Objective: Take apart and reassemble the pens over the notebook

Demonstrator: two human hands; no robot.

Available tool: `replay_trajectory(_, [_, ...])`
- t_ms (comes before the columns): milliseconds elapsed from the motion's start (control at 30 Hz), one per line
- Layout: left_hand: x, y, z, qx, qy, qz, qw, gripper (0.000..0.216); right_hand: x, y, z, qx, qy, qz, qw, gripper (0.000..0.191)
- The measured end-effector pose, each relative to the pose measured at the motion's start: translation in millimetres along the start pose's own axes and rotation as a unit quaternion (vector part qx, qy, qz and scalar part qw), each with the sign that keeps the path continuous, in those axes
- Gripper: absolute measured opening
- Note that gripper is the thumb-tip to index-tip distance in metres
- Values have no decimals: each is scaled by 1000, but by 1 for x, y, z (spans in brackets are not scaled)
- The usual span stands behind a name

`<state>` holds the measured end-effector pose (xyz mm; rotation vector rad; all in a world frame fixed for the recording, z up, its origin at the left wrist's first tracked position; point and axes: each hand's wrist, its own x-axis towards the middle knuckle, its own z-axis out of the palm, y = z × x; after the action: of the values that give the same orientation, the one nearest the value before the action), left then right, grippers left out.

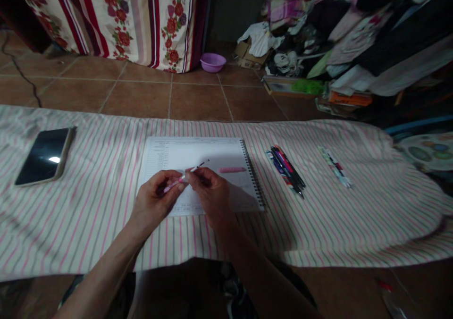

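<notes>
In the head view, open pink-and-grey striped cloth point(102, 168) is seen between a black rectangular phone point(44, 156) and the edge of a white spiral-bound notebook point(201, 146). Above it, a slim pink-and-white pen point(181, 179) is pinched by the left hand point(154, 194) and right hand point(214, 191), fingers curled.

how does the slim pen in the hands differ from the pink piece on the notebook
The left hand and right hand hold the slim pen; the pink piece lies on the notebook. The slim pen slants; the pink piece points nearly sideways. The slim pen shows white, pink and a dark end; the pink piece looks mostly pink. Both show pink.
</notes>
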<state>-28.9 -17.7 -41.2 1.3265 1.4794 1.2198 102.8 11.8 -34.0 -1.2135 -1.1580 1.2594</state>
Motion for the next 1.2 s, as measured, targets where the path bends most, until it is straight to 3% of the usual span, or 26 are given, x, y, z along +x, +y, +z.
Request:
replay_trajectory(233, [-1,8,-3,103,8,37,994,22,-1,-3,1,-4,-6,-5,1000,14])
replay_trajectory(500, [-2,13,-3,140,27,72,987,22,-3,-3,2,5,-31,-2,1000,13])
replay_trajectory(1200, [-1,9,-1,20,40,11,999,21,-4,-3,-3,30,-36,27,999,24])
